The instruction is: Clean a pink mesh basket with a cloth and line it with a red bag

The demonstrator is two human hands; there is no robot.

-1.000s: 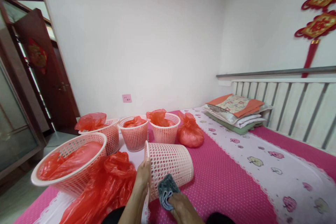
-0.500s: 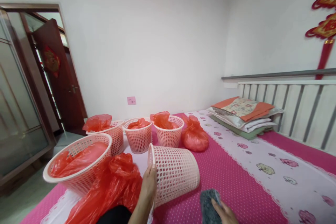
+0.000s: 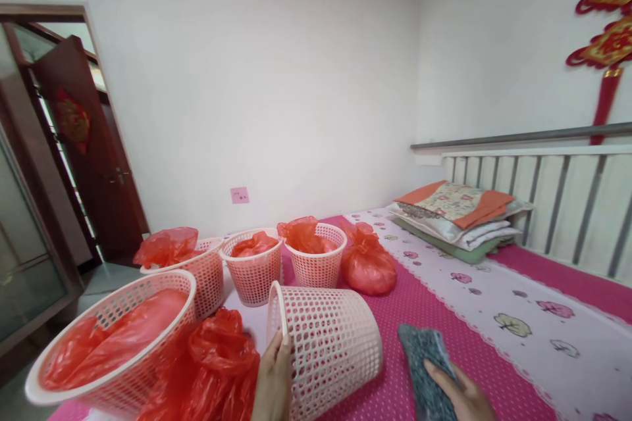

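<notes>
A pale pink plastic basket point(image 3: 336, 342) full of small holes lies on its side on the bed, its mouth facing left. My left hand point(image 3: 274, 371) grips the rim of this basket, fingers closed around the edge. To the right of the basket, my right hand point(image 3: 459, 388) holds a grey-green fuzzy cloth point(image 3: 428, 368), thumb or finger pressed on top. The cloth is apart from the basket. Left of my left hand, a crumpled red plastic bag point(image 3: 220, 355) rests on the bed.
Behind stand several upright baskets point(image 3: 251, 276) lined with red bags; a wide one point(image 3: 111, 385) is at the front left. A knotted red bag point(image 3: 369, 270) sits beyond the tipped basket. Folded bedding point(image 3: 459, 214) lies by the radiator point(image 3: 538, 204). A wall point(image 3: 296, 92) closes the back.
The cloth in my right hand has moved right and slightly up, away from the basket. My left hand stays on the rim. The camera view has shifted a little.
</notes>
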